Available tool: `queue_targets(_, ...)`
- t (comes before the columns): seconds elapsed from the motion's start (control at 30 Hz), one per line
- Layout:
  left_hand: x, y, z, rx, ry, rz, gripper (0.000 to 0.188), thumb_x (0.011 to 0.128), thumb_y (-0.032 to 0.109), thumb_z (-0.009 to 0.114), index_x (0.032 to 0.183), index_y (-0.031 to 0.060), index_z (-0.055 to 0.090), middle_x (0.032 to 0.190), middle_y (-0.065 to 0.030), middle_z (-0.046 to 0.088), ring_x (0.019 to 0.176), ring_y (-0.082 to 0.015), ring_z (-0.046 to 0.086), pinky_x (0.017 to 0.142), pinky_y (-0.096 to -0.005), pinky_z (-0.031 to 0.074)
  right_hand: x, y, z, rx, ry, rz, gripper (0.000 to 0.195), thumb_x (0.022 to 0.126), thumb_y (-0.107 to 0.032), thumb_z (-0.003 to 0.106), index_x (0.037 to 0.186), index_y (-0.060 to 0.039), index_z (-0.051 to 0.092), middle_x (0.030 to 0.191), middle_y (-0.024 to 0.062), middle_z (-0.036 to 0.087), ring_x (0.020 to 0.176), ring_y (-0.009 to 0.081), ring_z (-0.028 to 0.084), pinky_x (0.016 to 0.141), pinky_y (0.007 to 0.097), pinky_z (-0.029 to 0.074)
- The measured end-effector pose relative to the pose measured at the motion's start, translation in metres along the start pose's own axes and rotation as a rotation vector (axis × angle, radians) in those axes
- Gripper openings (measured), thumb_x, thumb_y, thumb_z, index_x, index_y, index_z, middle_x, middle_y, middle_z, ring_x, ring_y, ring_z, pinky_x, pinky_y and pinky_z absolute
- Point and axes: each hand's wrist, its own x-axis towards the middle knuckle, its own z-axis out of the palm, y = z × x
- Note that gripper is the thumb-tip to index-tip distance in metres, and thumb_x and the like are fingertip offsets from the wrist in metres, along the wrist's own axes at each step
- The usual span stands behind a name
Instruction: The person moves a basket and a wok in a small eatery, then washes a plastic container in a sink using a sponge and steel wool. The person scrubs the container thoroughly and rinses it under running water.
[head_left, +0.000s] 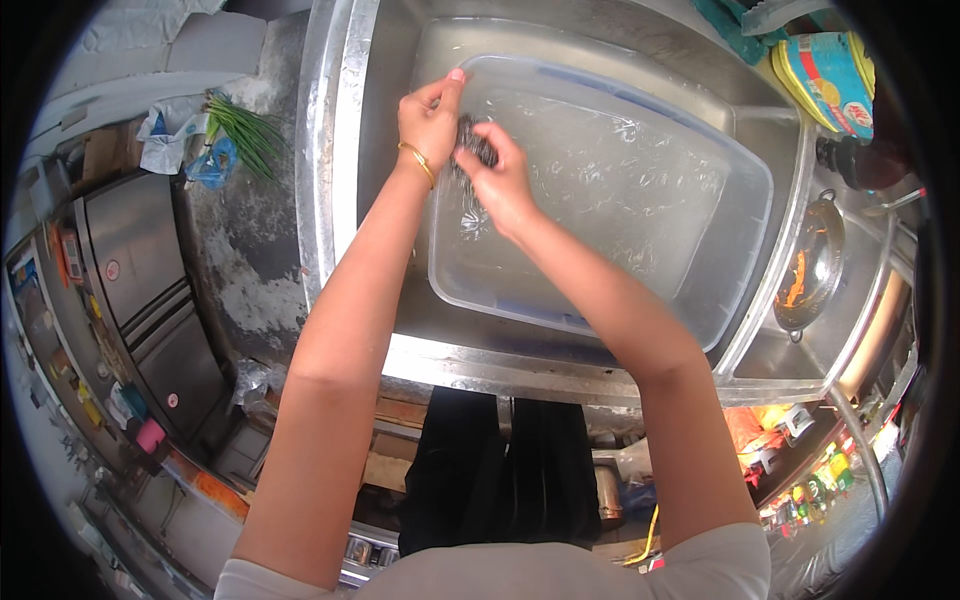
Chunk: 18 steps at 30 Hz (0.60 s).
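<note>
A large clear plastic tub (600, 322) holds cloudy water and sits inside a stainless steel sink (480, 360). At the tub's far left corner, my left hand (429, 116) grips the rim, thumb raised along it; a gold-coloured bangle (418, 163) circles that wrist. My right hand (501, 169) is closed on a dark, shiny scouring pad, apparently steel wool (474, 141), pressed against the tub's left wall just beside my left hand. The pad is slightly blurred, and my fingers partly cover it.
In the basin to the right lies a wok (814, 262) with orange scraps. Behind it are a dark bottle (855, 161) and a blue and yellow package (829, 82). Spring onions (244, 135) and a blue plastic bag (214, 163) rest on the ledge at left, near a steel refrigerator (135, 247).
</note>
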Motion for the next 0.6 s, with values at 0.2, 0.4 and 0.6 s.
queue_targets(0.2,-0.001,0.009,0.004,-0.042,-0.04,-0.1,0.038,0.083,0.035,0.06,0.091,-0.001,0.067,0.057,0.0008,0.054,0.055,-0.0068,0.048,0.054,-0.0249,0.042,0.055,-0.003,-0.009,0.007,0.095,-0.073,0.013,0.082,-0.003,0.058,0.095,-0.0026,0.056,0.085,0.0027,0.06,0.072,0.0071,0.052,0.061,0.023,0.042)
queue_targets(0.4,0.0,-0.002,-0.006,0.128,0.049,-0.093,0.04,0.082,0.04,0.059,0.094,0.003,0.068,0.054,-0.0019,0.054,0.053,-0.0076,0.046,0.054,-0.0266,0.042,-0.031,0.013,-0.012,-0.199,-0.233,0.049,0.014,0.077,-0.001,0.06,0.088,-0.0019,0.051,0.074,0.0027,0.052,0.065,0.0079,0.047,0.056,0.0261,0.042)
queue_targets(0.6,-0.001,0.004,-0.002,0.162,0.03,-0.058,0.04,0.083,0.041,0.057,0.093,0.0045,0.068,0.055,-0.0041,0.054,0.053,-0.0109,0.047,0.055,-0.0289,0.042,-0.051,0.017,-0.009,-0.067,-0.206,0.101,0.017,0.077,-0.002,0.061,0.091,-0.0019,0.051,0.078,0.0016,0.052,0.067,0.0086,0.048,0.06,0.0259,0.042)
